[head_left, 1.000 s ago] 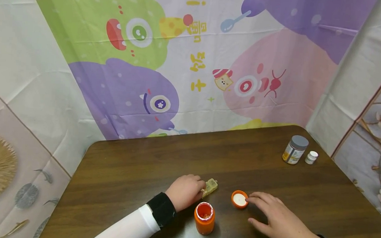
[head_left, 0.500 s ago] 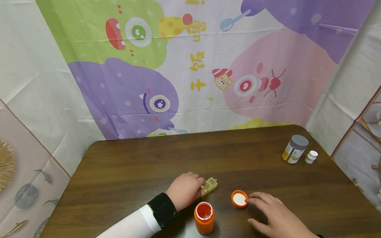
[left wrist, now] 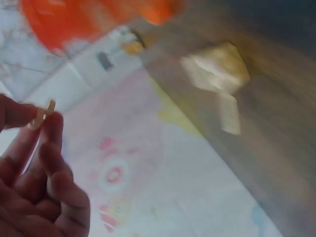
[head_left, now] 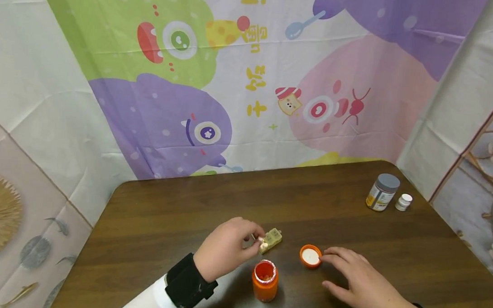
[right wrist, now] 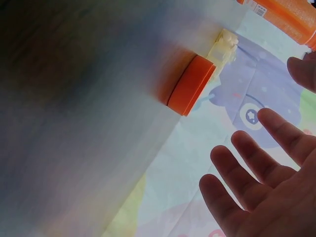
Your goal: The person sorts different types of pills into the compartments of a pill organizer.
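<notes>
My left hand (head_left: 227, 247) pinches small pale pills (left wrist: 42, 115) between thumb and fingertips, close to the near end of a yellowish translucent pill box (head_left: 273, 239). The left wrist view shows this pill box (left wrist: 217, 66) blurred, with a lid flap standing out from it. Just below that hand an orange bottle (head_left: 265, 288) stands upright and uncapped, small pale pieces inside. Its orange cap (head_left: 310, 257) lies with the white inside up. Beside the cap my right hand (head_left: 362, 282) has its fingers extended and spread, holding nothing, fingertips right at the cap's edge in the head view.
At the table's far right stand a grey-lidded jar (head_left: 382, 192) and a small white bottle (head_left: 404, 202). The brown wooden table (head_left: 187, 206) ends at a printed cloth backdrop (head_left: 263, 141). More cloth hangs along both sides.
My left hand has lifted and turned, drawing back slightly left from the pill box, so the pinched thumb and fingers now show. The right hand, cap and bottle stay put.
</notes>
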A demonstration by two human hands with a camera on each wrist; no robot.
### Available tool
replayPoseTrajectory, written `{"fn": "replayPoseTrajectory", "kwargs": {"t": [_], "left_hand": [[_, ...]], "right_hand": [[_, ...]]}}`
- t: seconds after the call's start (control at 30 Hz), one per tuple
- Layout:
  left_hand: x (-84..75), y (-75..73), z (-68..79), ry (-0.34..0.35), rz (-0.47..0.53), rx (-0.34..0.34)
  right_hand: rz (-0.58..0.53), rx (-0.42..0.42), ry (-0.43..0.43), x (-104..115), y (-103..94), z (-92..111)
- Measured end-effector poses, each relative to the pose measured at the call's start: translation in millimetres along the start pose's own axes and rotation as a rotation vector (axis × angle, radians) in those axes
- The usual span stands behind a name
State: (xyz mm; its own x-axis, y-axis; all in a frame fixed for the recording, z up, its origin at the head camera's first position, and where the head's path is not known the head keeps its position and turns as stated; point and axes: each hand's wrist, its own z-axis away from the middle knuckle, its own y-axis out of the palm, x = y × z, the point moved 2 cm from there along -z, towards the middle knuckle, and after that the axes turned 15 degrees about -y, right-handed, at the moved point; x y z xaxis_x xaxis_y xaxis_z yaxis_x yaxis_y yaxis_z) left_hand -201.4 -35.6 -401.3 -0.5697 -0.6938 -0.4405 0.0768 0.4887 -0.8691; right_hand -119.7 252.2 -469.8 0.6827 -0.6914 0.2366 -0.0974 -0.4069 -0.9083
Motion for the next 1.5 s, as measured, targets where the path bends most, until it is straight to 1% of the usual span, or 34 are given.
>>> {"fn": "replayPoseTrajectory", "kwargs": {"t": [0.03, 0.1, 0.2, 0.27, 0.33, 0.5, 0.63, 0.73, 0.8, 0.9, 1.0, 1.07, 1.13, 1.23, 1.37, 1.43, 1.5], "left_hand": [[-5.0, -2.7, 4.1, 0.017, 0.017, 0.023], [-13.6, -4.7, 11.4, 0.066, 0.017, 0.068], [-22.2, -1.8, 18.5, 0.150, -0.036, 0.104], [-24.5, 1.6, 20.5, 0.193, -0.086, 0.102], [-24.7, 4.4, 20.9, 0.221, -0.123, 0.097], [-22.3, 6.9, 21.6, 0.261, -0.177, 0.089], [-22.4, 7.1, 21.7, 0.277, -0.203, 0.085], [-22.9, 6.3, 21.7, 0.275, -0.198, 0.095], [-22.3, 4.5, 21.5, 0.253, -0.177, 0.104], [-19.6, 0.9, 20.6, 0.188, -0.128, 0.101], [-14.2, -1.6, 17.5, 0.108, -0.103, 0.065], [-9.6, -1.3, 13.7, 0.069, -0.114, 0.041], [-3.5, 2.0, 8.3, 0.050, -0.148, 0.017], [9.3, 12.4, -1.1, 0.052, -0.225, 0.008], [26.6, 31.3, -12.4, 0.066, -0.334, 0.047], [31.2, 39.6, -15.9, 0.077, -0.376, 0.081], [33.1, 46.9, -19.3, 0.105, -0.413, 0.105]], "right_hand": [[0.003, -0.007, -0.004, 0.1, -0.6, -0.2], [0.007, -0.020, -0.013, 0.5, -1.5, -0.5], [0.012, -0.030, -0.022, 1.6, -2.3, -1.0], [0.013, -0.032, -0.031, 2.6, -2.3, -1.3], [0.016, -0.029, -0.032, 3.3, -2.3, -1.5], [0.008, -0.006, -0.013, 3.9, -2.4, -1.1], [0.000, -0.006, -0.010, 3.2, -2.3, -0.1], [0.001, -0.007, -0.011, 2.7, -1.8, 0.5], [0.000, -0.004, -0.006, 2.7, -1.4, 0.7], [0.003, -0.001, 0.001, 2.7, -1.2, 1.0], [0.003, -0.003, 0.001, 3.0, -1.0, 1.2], [0.004, -0.005, 0.000, 3.2, -1.2, 1.4], [0.007, -0.002, 0.002, 3.5, -1.2, 1.1], [0.013, 0.000, 0.001, 4.1, -1.2, 0.9], [0.004, 0.005, 0.007, 4.5, -1.4, 1.9], [-0.010, 0.014, 0.018, 4.4, -1.7, 3.0], [-0.025, 0.031, 0.034, 3.8, -2.1, 3.7]]}}
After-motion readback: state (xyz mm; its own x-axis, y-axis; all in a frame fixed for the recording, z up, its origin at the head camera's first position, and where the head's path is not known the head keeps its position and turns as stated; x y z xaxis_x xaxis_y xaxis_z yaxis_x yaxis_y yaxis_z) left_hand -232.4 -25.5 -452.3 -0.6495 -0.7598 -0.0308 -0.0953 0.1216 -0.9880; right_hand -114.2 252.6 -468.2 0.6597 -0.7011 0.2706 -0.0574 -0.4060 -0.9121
